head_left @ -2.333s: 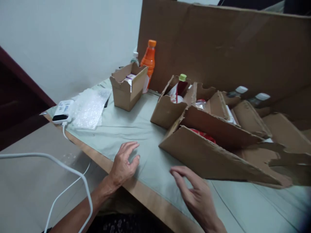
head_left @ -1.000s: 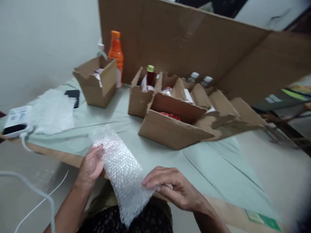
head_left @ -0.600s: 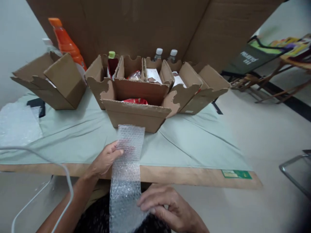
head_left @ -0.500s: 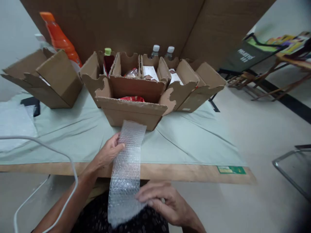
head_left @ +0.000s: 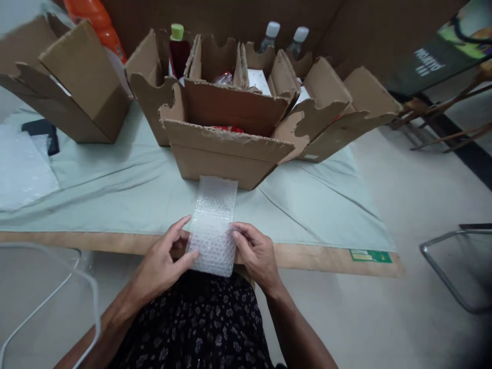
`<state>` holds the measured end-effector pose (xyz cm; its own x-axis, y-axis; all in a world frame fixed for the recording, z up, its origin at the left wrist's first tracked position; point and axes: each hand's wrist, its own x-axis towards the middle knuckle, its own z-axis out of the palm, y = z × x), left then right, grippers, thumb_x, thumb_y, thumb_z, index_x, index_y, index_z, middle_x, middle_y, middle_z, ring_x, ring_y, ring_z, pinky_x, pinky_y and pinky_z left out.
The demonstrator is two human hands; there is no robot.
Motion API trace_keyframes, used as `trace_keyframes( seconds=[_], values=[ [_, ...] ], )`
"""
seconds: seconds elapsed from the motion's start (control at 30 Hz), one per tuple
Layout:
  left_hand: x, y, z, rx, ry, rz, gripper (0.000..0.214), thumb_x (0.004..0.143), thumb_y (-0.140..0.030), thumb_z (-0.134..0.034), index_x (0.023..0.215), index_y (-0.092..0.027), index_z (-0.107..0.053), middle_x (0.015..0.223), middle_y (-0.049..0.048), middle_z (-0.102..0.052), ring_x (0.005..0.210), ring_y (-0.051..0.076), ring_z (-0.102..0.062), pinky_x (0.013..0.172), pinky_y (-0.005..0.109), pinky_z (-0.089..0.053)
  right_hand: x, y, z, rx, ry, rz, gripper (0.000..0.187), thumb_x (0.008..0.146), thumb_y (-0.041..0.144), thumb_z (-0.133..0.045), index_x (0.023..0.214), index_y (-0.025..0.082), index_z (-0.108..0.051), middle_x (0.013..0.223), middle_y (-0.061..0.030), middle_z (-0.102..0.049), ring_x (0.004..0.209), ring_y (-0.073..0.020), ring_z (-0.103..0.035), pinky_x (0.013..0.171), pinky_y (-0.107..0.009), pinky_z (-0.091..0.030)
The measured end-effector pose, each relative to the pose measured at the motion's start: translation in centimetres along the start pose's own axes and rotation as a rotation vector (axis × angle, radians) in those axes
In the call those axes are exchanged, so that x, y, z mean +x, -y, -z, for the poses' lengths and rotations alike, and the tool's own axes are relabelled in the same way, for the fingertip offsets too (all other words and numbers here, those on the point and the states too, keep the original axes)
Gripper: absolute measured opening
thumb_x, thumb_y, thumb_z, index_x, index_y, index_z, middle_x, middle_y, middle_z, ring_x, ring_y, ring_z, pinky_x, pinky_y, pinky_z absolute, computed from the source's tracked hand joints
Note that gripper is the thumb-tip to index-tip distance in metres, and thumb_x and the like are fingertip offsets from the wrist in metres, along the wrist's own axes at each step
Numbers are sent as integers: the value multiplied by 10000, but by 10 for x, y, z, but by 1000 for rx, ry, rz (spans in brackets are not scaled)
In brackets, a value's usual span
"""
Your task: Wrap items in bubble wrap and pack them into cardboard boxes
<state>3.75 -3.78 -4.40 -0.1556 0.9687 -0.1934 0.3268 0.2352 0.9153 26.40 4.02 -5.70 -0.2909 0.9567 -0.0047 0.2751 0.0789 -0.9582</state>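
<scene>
A strip of clear bubble wrap [head_left: 213,225] lies over the table's front edge, its far end against the front cardboard box [head_left: 226,161]. It looks folded back on itself, with its near end just past the edge. My left hand [head_left: 167,261] grips its left side, thumb on top and the other fingers at or under the edge, partly hidden. At the right side, my right hand [head_left: 257,253] pinches the wrap between thumb and fingers. Something red [head_left: 228,129] shows inside the front box.
Behind stand several open cardboard boxes [head_left: 330,97], with a dark bottle [head_left: 179,54] and white-capped bottles [head_left: 271,36] among them. At left are another box [head_left: 84,87], an orange bottle [head_left: 98,23], a bubble wrap pile [head_left: 25,169] and a white cable [head_left: 94,292].
The wrap's near end has moved up from my lap and the strip looks shorter, doubled over. My right hand has moved up to its right edge. The view has tilted down.
</scene>
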Motion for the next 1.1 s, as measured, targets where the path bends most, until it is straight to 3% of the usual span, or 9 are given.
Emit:
trace_keyframes(
  seconds=[0.1, 0.3, 0.43, 0.57, 0.7, 0.8, 0.87, 0.97, 1.1],
  values=[
    [15, -1, -16, 172, -86, -66, 591, 895, -360, -581, 1458, -192, -523, 825, 11, -676, 688, 181, -616, 711, 334, -523, 10, -8, -9, -225, -45, 86, 239, 977, 290, -585, 1129, 216, -754, 955, -53, -785, 813, -193, -717, 796, -335, -591],
    [22, 7, -21, 438, -159, -172, 610, 871, -274, -556, 1475, -206, -502, 778, 3, -659, 675, 198, -604, 679, 325, -473, 5, -8, 0, -485, -153, 373, 341, 968, 260, -624, 1305, 202, -626, 1121, -114, -735, 906, -235, -682, 846, -427, -563],
    [21, 10, -23, 530, -151, -186, 617, 883, -266, -552, 1492, -198, -485, 783, 20, -673, 682, 215, -619, 670, 334, -476, -15, 4, 16, -535, 96, 574, 398, 935, 291, -694, 1312, 214, -596, 1233, -135, -700, 1145, -294, -641, 918, -464, -533],
    [22, 9, -23, 628, -131, -177, 578, 905, -258, -546, 1479, -201, -493, 808, 26, -682, 697, 211, -634, 701, 340, -509, -30, 0, 7, -658, 343, 615, 397, 948, 304, -688, 1317, 183, -605, 1394, -166, -640, 1284, -334, -571, 991, -515, -493],
    [12, 0, -7, 578, -176, -375, 478, 952, -278, -554, 1425, -213, -525, 1165, 112, -681, 1048, 253, -664, 920, 405, -546, -28, -9, -5, -561, 244, 610, 250, 979, 122, -586, 1211, 197, -644, 1233, -94, -742, 1177, -271, -639, 951, -464, -503],
    [-1, -7, 6, 473, -28, -501, 510, 936, -305, -621, 1430, -239, -513, 1359, 121, -616, 1270, 268, -578, 1051, 425, -506, -23, -7, -7, -413, 199, 545, 248, 985, 134, -581, 1214, 205, -644, 1107, -67, -774, 1046, -240, -682, 877, -423, -537],
    [-4, -7, 8, 460, 39, -517, 501, 932, -287, -638, 1417, -236, -522, 1256, 97, -671, 1180, 246, -620, 995, 400, -532, -19, -3, -7, -349, 181, 468, 261, 988, 147, -586, 1234, 211, -643, 1082, -63, -776, 992, -227, -691, 854, -408, -560],
    [2, 0, 1, 468, -29, -475, 389, 972, -226, -570, 1360, -193, -573, 980, 52, -713, 906, 197, -665, 828, 350, -558, -15, 1, -7, -321, 151, 385, 289, 992, 171, -594, 1274, 212, -637, 1087, -72, -769, 937, -213, -700, 827, -389, -585],
    [19, 9, -10, 459, -98, -392, 374, 963, -225, -553, 1322, -143, -615, 855, 34, -696, 770, 185, -659, 744, 342, -551, -16, 4, -1, -401, -36, 483, 365, 950, 192, -655, 1312, 215, -615, 1131, -100, -746, 1028, -253, -688, 878, -432, -575]
  ],
)
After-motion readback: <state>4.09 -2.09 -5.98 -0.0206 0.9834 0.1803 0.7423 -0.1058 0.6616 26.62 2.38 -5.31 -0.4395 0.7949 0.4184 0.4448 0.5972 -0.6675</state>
